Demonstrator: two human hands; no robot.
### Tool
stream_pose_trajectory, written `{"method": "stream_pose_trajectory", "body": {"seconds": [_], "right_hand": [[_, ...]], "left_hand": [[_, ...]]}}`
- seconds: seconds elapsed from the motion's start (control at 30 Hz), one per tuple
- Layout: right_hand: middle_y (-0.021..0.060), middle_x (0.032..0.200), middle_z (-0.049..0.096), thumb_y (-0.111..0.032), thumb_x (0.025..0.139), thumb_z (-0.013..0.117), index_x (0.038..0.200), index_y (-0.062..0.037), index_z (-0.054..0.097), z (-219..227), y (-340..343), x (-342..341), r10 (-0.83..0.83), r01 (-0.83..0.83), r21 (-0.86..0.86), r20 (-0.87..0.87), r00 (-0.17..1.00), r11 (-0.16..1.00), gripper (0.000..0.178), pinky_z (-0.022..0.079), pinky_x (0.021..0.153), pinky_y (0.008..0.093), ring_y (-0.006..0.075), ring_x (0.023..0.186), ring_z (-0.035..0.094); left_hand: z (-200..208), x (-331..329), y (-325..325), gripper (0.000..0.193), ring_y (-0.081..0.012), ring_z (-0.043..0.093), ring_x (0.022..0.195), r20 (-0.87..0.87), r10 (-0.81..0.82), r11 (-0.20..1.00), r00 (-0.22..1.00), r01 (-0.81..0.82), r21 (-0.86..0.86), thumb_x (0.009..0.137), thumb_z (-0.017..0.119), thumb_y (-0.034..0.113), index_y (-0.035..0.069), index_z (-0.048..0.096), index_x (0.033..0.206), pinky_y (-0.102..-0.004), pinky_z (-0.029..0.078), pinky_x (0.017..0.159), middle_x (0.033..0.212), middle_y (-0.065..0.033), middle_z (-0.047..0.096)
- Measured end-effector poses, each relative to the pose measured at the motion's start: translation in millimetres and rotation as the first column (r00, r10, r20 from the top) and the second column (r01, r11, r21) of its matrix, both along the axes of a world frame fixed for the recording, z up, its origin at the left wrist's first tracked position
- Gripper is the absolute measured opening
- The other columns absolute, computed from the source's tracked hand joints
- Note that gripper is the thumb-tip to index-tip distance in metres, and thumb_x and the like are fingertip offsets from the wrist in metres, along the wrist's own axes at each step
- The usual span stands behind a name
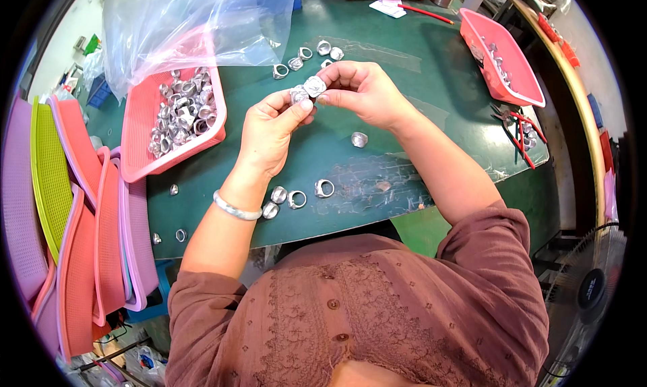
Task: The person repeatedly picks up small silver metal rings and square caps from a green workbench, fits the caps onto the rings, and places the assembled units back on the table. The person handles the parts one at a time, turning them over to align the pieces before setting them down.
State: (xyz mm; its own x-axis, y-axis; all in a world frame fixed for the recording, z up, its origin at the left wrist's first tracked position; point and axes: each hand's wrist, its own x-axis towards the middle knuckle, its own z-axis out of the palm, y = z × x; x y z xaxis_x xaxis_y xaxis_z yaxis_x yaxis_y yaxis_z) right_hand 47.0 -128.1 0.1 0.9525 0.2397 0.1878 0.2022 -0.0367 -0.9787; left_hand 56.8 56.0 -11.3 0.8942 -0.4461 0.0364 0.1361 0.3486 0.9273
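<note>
My left hand [269, 127] pinches a chunky silver ring [299, 94] between thumb and fingers. Against it, my right hand [367, 94] grips a second silver ring [315, 85] with a broad, patterned face; the two rings meet or nearly meet. Just beyond my hands lie several loose rings [295, 63] on the green tabletop [269, 218]. Nearer to me, more rings [279, 195] rest below my left wrist, and a single ring [359, 139] sits beneath my right forearm. Left of my left hand, a pink basket [217, 127] holds a heap of silver rings [185, 110].
Clear plastic sheeting [195, 30] drapes over the far left. At the right stand a pink basket [532, 94] with a few metal pieces and red-handled pliers [519, 134]. Stacked coloured baskets [81, 272] crowd the left edge. A fan [586, 292] stands at lower right.
</note>
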Motion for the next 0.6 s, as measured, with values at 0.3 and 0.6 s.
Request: {"method": "stream_pose_trajectory", "body": {"seconds": [0.3,0.6], "right_hand": [[0.0018,0.083,0.060,0.000,0.077,0.063,0.089,-0.0002,0.059,-4.6,4.5,-1.2,-0.006,0.013,-0.073,0.088,0.996,0.997,0.012,0.047,0.072,0.0225,0.0077,0.077,0.057],[0.0004,0.078,0.059,-0.002,0.075,0.067,0.086,-0.0009,0.059,-3.3,7.3,-5.1,0.004,0.010,-0.104,0.133,0.991,0.995,0.014,0.046,0.067,0.0215,0.0067,0.072,0.055]], "left_hand": [[-1.4,3.7,2.6,0.013,-0.0096,0.058,0.070,-0.134,-0.035,0.996,0.990,0.024,-0.084,0.083,0.061,0.010,0.002,0.060,0.093,-0.0213,0.048,0.064,0.082,-0.0032,0.061],[-0.5,3.5,4.1,0.011,-0.0087,0.057,0.067,-0.191,-0.105,0.990,0.976,0.083,-0.116,0.083,0.060,0.012,0.004,0.059,0.091,-0.0212,0.048,0.062,0.079,-0.0024,0.061]]}}
